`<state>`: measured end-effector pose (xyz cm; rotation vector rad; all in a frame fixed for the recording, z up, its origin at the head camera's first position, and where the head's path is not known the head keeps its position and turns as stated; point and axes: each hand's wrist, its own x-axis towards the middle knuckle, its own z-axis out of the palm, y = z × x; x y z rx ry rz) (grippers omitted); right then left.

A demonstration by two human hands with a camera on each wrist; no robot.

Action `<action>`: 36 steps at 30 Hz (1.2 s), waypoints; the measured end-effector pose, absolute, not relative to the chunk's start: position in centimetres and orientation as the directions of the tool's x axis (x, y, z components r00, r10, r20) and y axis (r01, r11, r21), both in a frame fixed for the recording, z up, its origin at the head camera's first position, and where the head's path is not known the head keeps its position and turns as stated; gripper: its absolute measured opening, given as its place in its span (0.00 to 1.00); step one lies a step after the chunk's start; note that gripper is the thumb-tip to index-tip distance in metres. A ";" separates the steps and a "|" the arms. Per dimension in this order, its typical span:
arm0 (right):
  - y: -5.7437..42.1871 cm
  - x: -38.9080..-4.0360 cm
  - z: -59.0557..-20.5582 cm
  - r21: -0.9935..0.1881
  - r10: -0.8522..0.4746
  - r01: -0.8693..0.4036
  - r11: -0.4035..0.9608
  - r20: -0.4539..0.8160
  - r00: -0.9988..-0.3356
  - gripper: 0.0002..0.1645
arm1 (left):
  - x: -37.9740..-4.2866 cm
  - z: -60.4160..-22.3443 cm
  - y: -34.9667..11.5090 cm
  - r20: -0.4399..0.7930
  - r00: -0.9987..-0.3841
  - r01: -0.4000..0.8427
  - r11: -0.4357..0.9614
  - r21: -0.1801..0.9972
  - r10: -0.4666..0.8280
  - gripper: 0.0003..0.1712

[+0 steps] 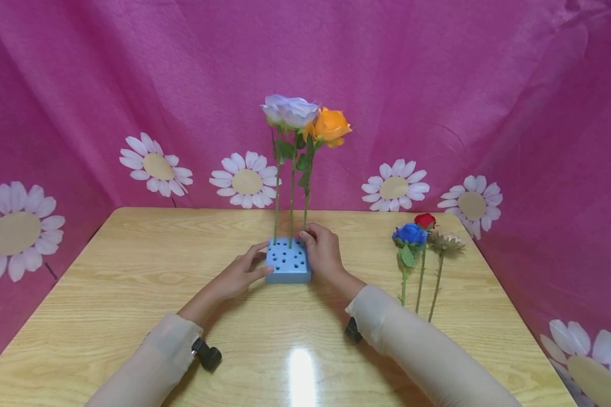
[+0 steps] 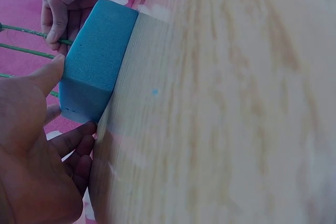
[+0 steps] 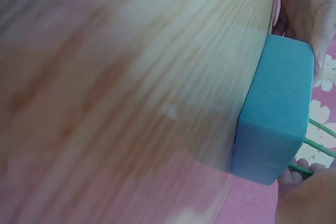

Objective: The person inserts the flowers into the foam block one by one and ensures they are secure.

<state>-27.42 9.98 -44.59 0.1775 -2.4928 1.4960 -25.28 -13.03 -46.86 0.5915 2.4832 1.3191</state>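
A pale blue foam block (image 1: 289,277) dotted with holes sits on the table. Two lavender roses (image 1: 297,113) and an orange rose (image 1: 331,126) stand in its rear part on long green stems. My left hand (image 1: 237,277) holds the block's left side, its thumb (image 2: 52,72) at the top edge and the other fingers lower along the side. At the back right corner, my right hand (image 1: 326,254) pinches the orange rose's stem (image 1: 306,210) low down, close over the block. The stem's lower end is hidden by the hand.
To the right lie a blue rose (image 1: 410,234), a red rose (image 1: 425,220) and a brownish dried-looking flower (image 1: 447,243), stems towards me. The wooden table (image 1: 107,271) ends at a pink curtain (image 1: 193,85) printed with large daisies, which also hangs at both sides.
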 end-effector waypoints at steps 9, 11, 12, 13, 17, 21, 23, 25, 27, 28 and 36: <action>9.9 -27.4 -44.7 -0.857 0.017 -0.203 0.473 0.239 -0.971 0.10 | -25.3 -46.8 -13.2 -0.050 -0.881 0.223 0.509 0.832 0.470 0.40; 9.9 -27.4 -44.7 -0.857 0.021 -0.199 0.475 0.237 -0.971 0.11 | -25.4 -46.7 -13.2 -0.045 -0.880 0.228 0.505 0.832 0.472 0.40; 9.8 -27.4 -44.7 -0.857 0.022 -0.199 0.476 0.238 -0.971 0.11 | -25.4 -46.7 -13.1 -0.042 -0.880 0.230 0.503 0.833 0.473 0.40; 9.8 -27.4 -44.7 -0.857 0.024 -0.198 0.476 0.238 -0.971 0.11 | -25.4 -46.7 -13.1 -0.039 -0.880 0.232 0.501 0.834 0.473 0.40; 9.8 -27.4 -44.7 -0.864 0.025 -0.200 0.461 0.238 -0.971 0.10 | -25.4 -46.7 -13.1 -0.033 -0.878 0.238 0.493 0.837 0.478 0.41; 9.8 -27.2 -44.7 -0.890 0.015 -0.200 0.410 0.226 -0.974 0.10 | -25.3 -46.8 -13.1 -0.036 -0.876 0.236 0.494 0.837 0.480 0.41; 9.9 -27.2 -44.6 -0.901 0.009 -0.196 0.387 0.217 -0.976 0.11 | -25.3 -46.8 -13.1 -0.034 -0.876 0.237 0.491 0.838 0.481 0.41; 9.9 -27.1 -44.6 -0.907 0.004 -0.193 0.374 0.210 -0.978 0.11 | -25.3 -46.8 -13.2 -0.031 -0.876 0.238 0.488 0.839 0.481 0.41; 10.0 -27.1 -44.5 -0.913 0.000 -0.186 0.364 0.199 -0.980 0.11 | -25.4 -46.9 -13.1 -0.031 -0.876 0.239 0.489 0.839 0.480 0.41; 10.0 -27.1 -44.4 -0.916 -0.002 -0.181 0.358 0.194 -0.981 0.11 | -25.4 -46.9 -13.1 -0.030 -0.877 0.239 0.489 0.839 0.480 0.40; 10.3 -26.9 -43.7 -0.932 -0.006 -0.142 0.333 0.149 -0.989 0.13 | -25.5 -47.0 -13.1 -0.035 -0.878 0.235 0.495 0.837 0.477 0.40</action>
